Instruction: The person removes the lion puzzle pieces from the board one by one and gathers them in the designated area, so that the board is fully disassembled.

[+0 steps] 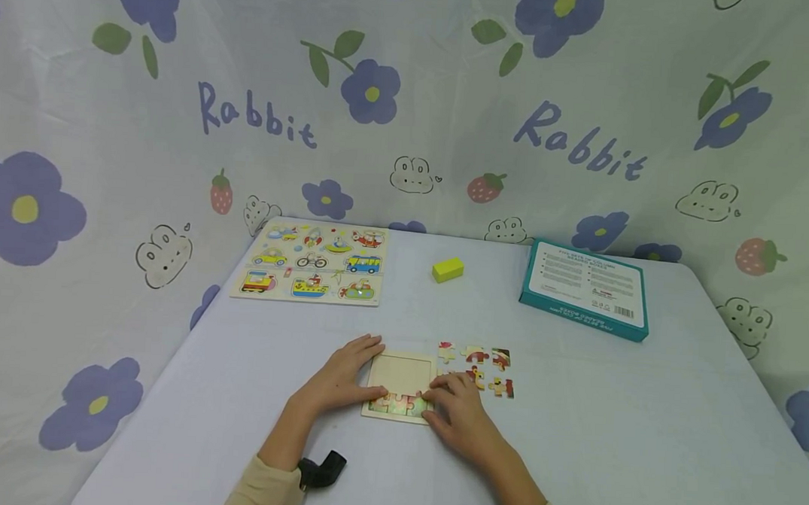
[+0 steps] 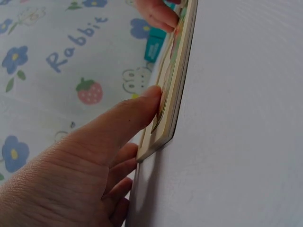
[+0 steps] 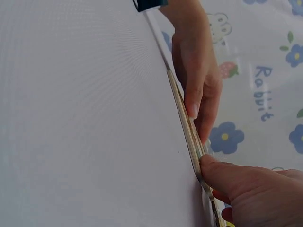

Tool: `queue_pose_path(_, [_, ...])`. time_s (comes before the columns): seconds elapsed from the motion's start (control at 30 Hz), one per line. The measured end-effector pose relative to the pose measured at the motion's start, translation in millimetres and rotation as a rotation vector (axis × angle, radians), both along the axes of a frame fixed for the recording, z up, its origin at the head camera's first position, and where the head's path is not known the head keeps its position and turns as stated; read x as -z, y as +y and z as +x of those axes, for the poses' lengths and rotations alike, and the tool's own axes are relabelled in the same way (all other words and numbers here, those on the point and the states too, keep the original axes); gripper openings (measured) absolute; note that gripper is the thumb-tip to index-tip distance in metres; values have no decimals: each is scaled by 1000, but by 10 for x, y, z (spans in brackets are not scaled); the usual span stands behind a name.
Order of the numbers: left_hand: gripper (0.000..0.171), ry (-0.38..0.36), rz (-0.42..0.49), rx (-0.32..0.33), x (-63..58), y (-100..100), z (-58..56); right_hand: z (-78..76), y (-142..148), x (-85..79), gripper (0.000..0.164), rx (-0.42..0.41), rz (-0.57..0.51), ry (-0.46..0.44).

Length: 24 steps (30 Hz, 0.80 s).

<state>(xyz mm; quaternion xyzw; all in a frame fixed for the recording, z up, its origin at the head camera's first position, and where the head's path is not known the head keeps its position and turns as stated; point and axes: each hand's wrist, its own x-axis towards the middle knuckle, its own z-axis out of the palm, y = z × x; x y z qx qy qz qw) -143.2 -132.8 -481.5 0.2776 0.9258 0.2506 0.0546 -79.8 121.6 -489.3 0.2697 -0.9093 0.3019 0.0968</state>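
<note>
A shallow wooden puzzle tray lies on the table, with several jigsaw pieces in a row along its near side. My left hand holds the tray's left edge. Its thumb reaches over the rim onto the lower left piece, while the other fingers lie along the outer side, as the left wrist view shows. At the right end of the row, my right hand pinches a jigsaw piece between thumb and fingertips. That hand partly covers the piece and the tray's right rim.
Loose jigsaw pieces lie right of the tray, some partly behind the right hand. Farther back are a vehicle picture board, a yellow block and a teal box. A patterned curtain hangs behind the table.
</note>
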Motion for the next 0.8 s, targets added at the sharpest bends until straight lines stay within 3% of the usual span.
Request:
queue_pose_path(0.37, [78, 4, 7, -2, 0, 6, 3, -1, -9, 1, 21, -7, -31, -53])
queue_pose_path(0.8, [76, 21, -23, -25, 6, 28, 13, -12, -6, 20, 22, -17, -32, 5])
